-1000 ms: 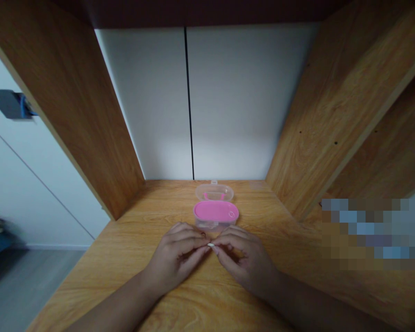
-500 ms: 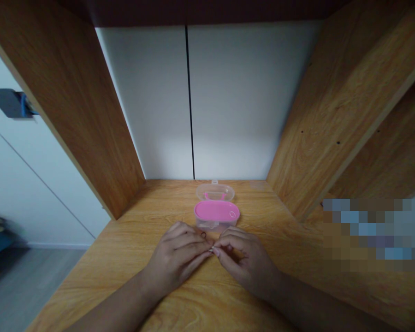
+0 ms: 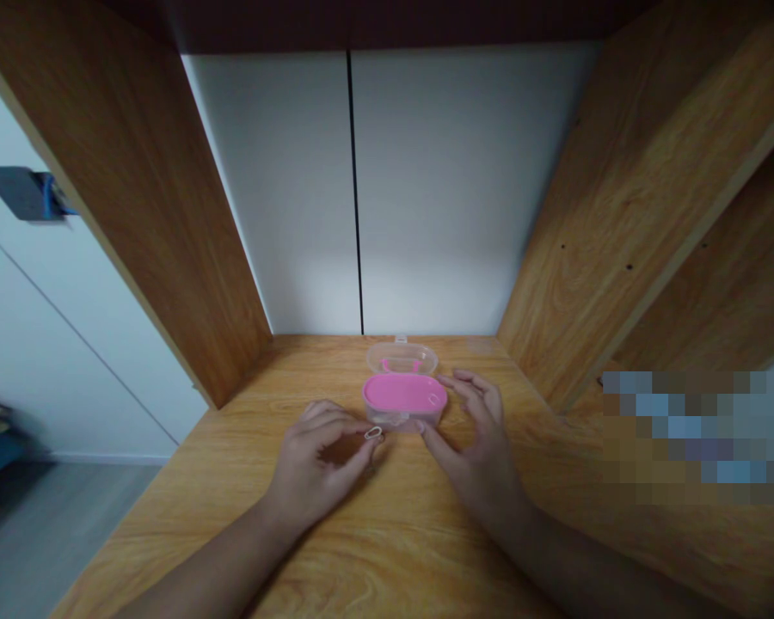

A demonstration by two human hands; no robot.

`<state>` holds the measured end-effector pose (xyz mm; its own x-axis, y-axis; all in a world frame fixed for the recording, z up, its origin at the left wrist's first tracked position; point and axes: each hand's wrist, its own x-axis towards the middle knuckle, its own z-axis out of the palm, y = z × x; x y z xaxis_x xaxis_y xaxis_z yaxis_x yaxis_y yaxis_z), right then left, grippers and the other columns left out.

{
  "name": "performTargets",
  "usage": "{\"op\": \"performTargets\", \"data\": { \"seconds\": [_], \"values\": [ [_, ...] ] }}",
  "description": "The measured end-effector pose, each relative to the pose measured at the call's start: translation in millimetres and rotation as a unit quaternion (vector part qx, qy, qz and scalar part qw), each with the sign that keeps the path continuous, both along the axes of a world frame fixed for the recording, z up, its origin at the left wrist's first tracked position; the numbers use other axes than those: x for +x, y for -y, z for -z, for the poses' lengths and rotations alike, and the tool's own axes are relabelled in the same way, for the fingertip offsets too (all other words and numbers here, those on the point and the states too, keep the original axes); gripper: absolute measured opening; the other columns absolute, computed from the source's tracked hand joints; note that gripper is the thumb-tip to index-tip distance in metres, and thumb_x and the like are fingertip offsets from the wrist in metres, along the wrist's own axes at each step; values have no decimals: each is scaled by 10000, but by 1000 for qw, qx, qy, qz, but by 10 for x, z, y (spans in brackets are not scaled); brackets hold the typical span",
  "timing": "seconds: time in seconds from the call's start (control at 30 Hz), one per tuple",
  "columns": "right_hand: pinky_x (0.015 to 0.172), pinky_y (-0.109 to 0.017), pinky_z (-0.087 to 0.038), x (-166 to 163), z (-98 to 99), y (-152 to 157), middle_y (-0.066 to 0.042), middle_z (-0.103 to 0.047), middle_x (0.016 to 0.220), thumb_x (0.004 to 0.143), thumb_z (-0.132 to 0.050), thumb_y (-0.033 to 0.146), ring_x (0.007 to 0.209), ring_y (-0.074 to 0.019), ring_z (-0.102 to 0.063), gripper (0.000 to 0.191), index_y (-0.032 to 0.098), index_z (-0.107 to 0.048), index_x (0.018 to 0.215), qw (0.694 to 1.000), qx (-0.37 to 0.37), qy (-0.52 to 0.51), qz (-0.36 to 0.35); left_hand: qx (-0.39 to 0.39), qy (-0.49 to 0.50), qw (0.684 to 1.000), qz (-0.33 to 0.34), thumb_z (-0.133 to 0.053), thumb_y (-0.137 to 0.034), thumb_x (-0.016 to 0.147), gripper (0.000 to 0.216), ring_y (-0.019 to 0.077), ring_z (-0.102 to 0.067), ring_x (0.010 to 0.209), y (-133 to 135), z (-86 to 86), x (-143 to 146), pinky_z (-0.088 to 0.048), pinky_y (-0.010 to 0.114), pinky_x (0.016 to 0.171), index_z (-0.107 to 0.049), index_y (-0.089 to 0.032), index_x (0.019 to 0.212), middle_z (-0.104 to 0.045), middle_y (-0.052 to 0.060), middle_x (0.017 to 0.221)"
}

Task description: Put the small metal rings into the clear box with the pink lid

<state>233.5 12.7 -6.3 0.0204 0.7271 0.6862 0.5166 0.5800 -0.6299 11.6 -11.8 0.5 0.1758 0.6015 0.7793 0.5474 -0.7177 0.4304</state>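
A small oval plastic box [image 3: 403, 419] with clear walls stands on the wooden tabletop, and a pink tray [image 3: 396, 393] fills its top. Its clear lid [image 3: 402, 357] is hinged back behind it. On the tray's right end lies a small pale loop-shaped mark or item, too small to name. My left hand [image 3: 319, 464], just in front of the box's left end, pinches a small pale loop [image 3: 373, 433] between thumb and fingertips. My right hand [image 3: 481, 438] spans the box's right end, thumb against the front wall and fingers at the back rim.
Wooden side panels [image 3: 129, 189] [image 3: 606, 206] rise on both sides, with a white back panel [image 3: 439, 189] behind the box. At the far left, a dark wall plate [image 3: 19, 193] hangs beyond the table edge. A blurred-out patch [image 3: 690, 430] covers the right side.
My hands have parted. The right hand has moved from the left fingertips up to the box's right end; the left keeps a small loop, now plainly visible. The box has not moved.
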Motion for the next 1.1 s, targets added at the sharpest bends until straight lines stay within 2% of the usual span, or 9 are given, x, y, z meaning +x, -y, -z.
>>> {"op": "performTargets", "data": {
  "seconds": [0.1,0.23,0.43,0.63,0.83,1.1],
  "values": [
    [1105,-522,-450,9,91,-89,-116,-517,1335,763,-788,248,1293,-318,-509,626,272,-577,1351,997,-74,7,4,-22,20,999,-41,-740,-198,852,32,179,-664,711,-28,12,-25,-518,326,691,-756,-205,879,-752,36,775],
    [1153,-506,-407,15,123,-135,-104,-540,1426,794,-762,220,1340,-296,-504,627,270,-579,1391,990,-123,20,-58,-39,46,995,-79,-730,-232,860,49,189,-674,768,-51,25,-41,-532,329,713,-769,-203,862,-726,45,808],
    [1128,-469,-442,33,84,-121,-84,-612,1337,860,-680,167,1268,-258,-570,450,274,-674,1297,988,-127,21,-89,-51,75,991,-100,-741,-233,851,70,184,-656,853,-71,29,-34,-543,316,757,-788,-220,902,-672,47,904],
    [1091,-433,-486,15,52,-60,-73,-602,1325,834,-720,124,1234,-250,-588,565,305,-618,1359,988,-79,30,-128,-62,97,987,-111,-736,-284,863,89,193,-636,913,-71,23,-20,-544,333,813,-793,-223,892,-639,55,956],
    [1088,-417,-490,0,12,29,-52,-608,1334,866,-712,137,1232,-240,-595,581,353,-577,1388,980,-44,64,-185,-98,115,981,-120,-744,-335,849,133,221,-619,1006,-82,52,-42,-531,379,903,-798,-230,910,-623,67,1032],
    [1100,-451,-472,-16,-2,17,-69,-621,1343,830,-772,185,1253,-261,-581,571,302,-579,1355,982,-88,37,-163,-138,126,974,-127,-743,-362,837,169,234,-614,1040,-121,107,-56,-512,408,947,-801,-233,929,-619,71,1060]
  ]
}}
